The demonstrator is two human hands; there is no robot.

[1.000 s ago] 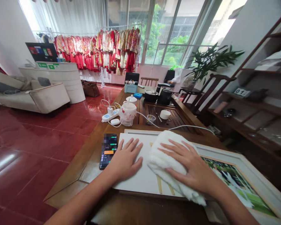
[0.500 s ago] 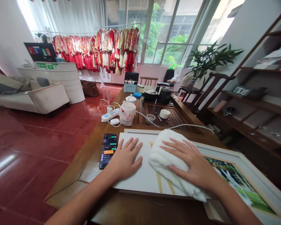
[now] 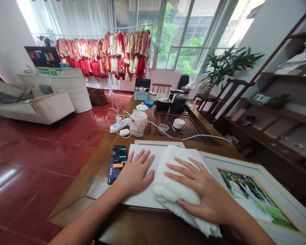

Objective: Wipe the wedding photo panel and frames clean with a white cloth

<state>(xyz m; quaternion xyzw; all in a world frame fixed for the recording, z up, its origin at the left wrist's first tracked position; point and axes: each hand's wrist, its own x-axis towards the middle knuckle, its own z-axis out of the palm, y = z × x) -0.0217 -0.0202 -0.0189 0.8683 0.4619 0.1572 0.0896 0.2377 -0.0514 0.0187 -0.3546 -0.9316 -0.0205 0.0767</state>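
Note:
A flat white board [image 3: 142, 200] lies on the wooden table, its right part covered by a folded white towel [image 3: 165, 185]. My left hand [image 3: 137, 170] rests palm down on the board's left part, fingers spread, with nothing in it. On top of the towel lies my right hand [image 3: 199, 187], fingers stretched apart and pressing the cloth against the board. The towel's near end hangs over the board's front edge. Whatever is under the towel is hidden. Left of the board, beside my left hand, is a phone [image 3: 117, 166] with its screen lit.
A framed photo [image 3: 255, 194] lies to the right, close to my right forearm. Beyond the board stand a white cup [image 3: 139, 123], a power strip [image 3: 118, 126], a small clear bowl [image 3: 163, 129] and a white bowl [image 3: 179, 123]. A white cable [image 3: 206, 136] crosses the table.
My right hand and the towel have slid left and toward me across the board. The yellowish strips on the board are now covered. My left hand stays in place.

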